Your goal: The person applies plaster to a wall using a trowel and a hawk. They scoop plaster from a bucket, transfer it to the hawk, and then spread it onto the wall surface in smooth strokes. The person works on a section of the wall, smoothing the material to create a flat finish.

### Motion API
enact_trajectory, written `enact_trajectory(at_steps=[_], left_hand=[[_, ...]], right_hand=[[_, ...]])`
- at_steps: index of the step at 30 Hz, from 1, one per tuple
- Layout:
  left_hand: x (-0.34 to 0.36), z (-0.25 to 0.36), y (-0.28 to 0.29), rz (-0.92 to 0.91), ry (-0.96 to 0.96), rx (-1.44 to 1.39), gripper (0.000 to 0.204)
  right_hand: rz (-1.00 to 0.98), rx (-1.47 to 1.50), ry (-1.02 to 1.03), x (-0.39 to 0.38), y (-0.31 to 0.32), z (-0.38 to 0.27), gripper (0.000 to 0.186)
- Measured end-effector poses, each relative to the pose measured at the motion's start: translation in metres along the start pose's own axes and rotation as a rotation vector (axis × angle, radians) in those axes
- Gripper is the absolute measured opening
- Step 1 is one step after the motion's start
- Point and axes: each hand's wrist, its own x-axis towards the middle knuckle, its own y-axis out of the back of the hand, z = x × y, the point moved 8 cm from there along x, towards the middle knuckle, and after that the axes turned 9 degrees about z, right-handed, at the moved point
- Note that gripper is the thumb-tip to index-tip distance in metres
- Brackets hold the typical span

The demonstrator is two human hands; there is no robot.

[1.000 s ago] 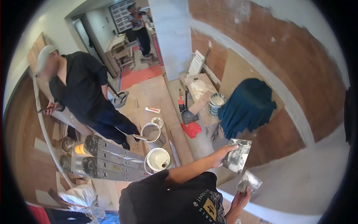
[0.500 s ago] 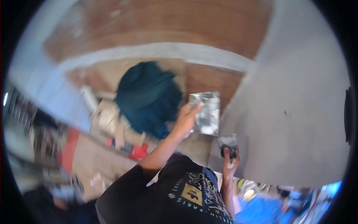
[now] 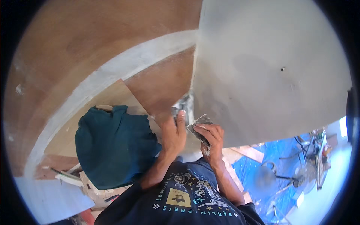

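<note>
My left hand (image 3: 174,133) is closed on a thin flat plate (image 3: 181,104) smeared with grey and white paste, its thumb on top; motion blurs the plate a little. Close beside it on the right, my right hand (image 3: 212,135) grips a putty knife (image 3: 203,120) with a broad blade, also coated in paste. The fingers hide most of its handle. White residue sticks to my right hand near the wrist. The plate and the blade are close together, in front of the corner where the brown panel (image 3: 165,77) meets the grey panel (image 3: 258,86).
A dark teal cloth (image 3: 116,146) bulges out left of my left arm. A curved white band (image 3: 112,69) crosses the brown panel. Blue sheeting (image 3: 247,172) covers the floor at lower right, with a standing fan (image 3: 294,182) and a cluttered bench (image 3: 321,159) there.
My view has swung to the right, and the teal cloth now sits lower left. My hands have come together, bringing the putty knife up beside the plate.
</note>
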Motion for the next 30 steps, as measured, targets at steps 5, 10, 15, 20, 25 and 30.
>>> enact_trajectory(at_steps=[5, 10, 15, 20, 25, 30], left_hand=[[-0.009, 0.0, 0.04, 0.238, 0.05, -0.382, 0.037], [-0.039, -0.052, 0.026, 0.129, 0.344, -0.581, 0.041], [-0.041, -0.057, 0.022, -0.035, 0.393, -0.622, 0.043], [-0.042, -0.051, 0.019, -0.148, 0.373, -0.67, 0.043], [-0.038, -0.047, 0.017, -0.234, 0.37, -0.748, 0.041], [-0.039, -0.064, 0.012, -0.256, 0.434, -0.72, 0.048]], right_hand=[[0.25, 1.048, -1.244, -0.092, -0.037, 0.066, 0.035], [0.496, 0.793, -1.24, -0.111, 0.029, 0.095, 0.037], [0.232, -0.636, -0.158, 0.035, 0.171, 0.004, 0.054], [0.337, -1.296, 0.335, 0.12, 0.254, -0.068, 0.054], [0.286, -1.466, 0.383, 0.156, 0.28, -0.055, 0.066], [0.166, -1.408, 0.28, 0.115, 0.255, -0.022, 0.068]])
